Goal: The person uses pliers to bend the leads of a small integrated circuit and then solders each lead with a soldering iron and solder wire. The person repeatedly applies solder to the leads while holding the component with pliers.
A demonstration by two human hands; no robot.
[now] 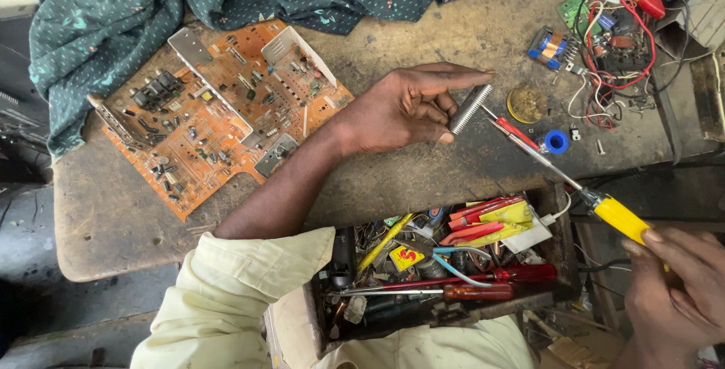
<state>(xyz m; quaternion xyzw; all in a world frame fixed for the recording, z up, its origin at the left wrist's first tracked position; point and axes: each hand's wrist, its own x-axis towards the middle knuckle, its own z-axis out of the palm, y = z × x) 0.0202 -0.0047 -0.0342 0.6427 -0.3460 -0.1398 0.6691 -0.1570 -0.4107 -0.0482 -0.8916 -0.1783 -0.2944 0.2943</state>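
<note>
The left hand pinches a finned metal heatsink mid-counter; the right hand grips a soldering iron (yellow handle) past the counter's near-right corner.

At frame centre we see the left hand pinching a small ribbed metal heat sink above the worn wooden bench. Left lies the orange circuit board; lower right, the right hand grips a yellow-handled soldering iron, its tip apparently touching the sink.
</note>
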